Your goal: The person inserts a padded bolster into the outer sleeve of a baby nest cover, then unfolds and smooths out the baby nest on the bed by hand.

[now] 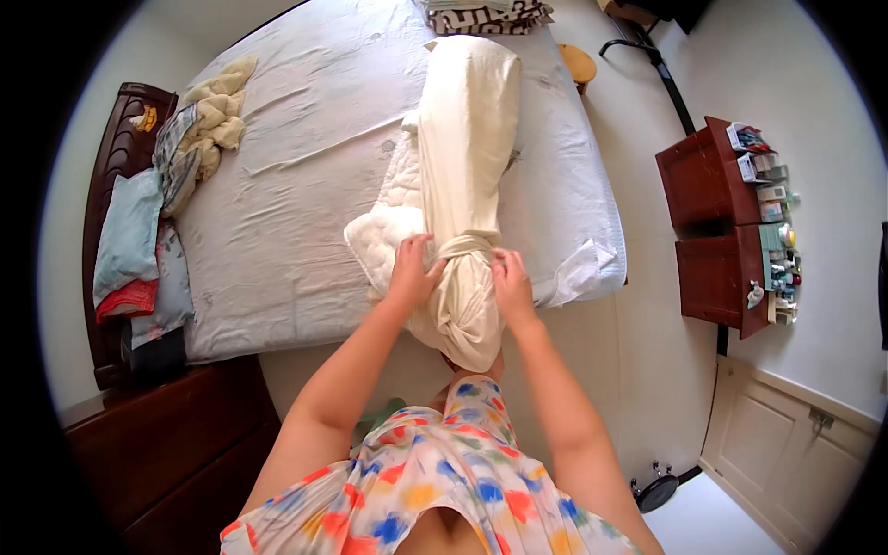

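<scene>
A long roll of cream cloth (470,139) lies lengthwise on the bed, with a knotted band of the same cloth (465,246) around its near part. Below the knot, the gathered end (470,324) hangs over the bed's near edge by my legs. My left hand (414,273) is at the left side of the knot, thumb and fingers closed on the cloth. On the opposite side, my right hand (511,285) has its fingers curled against the cloth beside the knot. A white quilted pad (387,239) lies partly under the roll, left of my left hand.
The bed (305,213) has a grey-white sheet, a rumpled beige blanket (217,116) and pillows (128,227) at the left. A white crumpled cloth (581,273) lies at the right corner. Folded patterned bedding (486,18) sits at the far end. A dark red cabinet (717,254) stands at right.
</scene>
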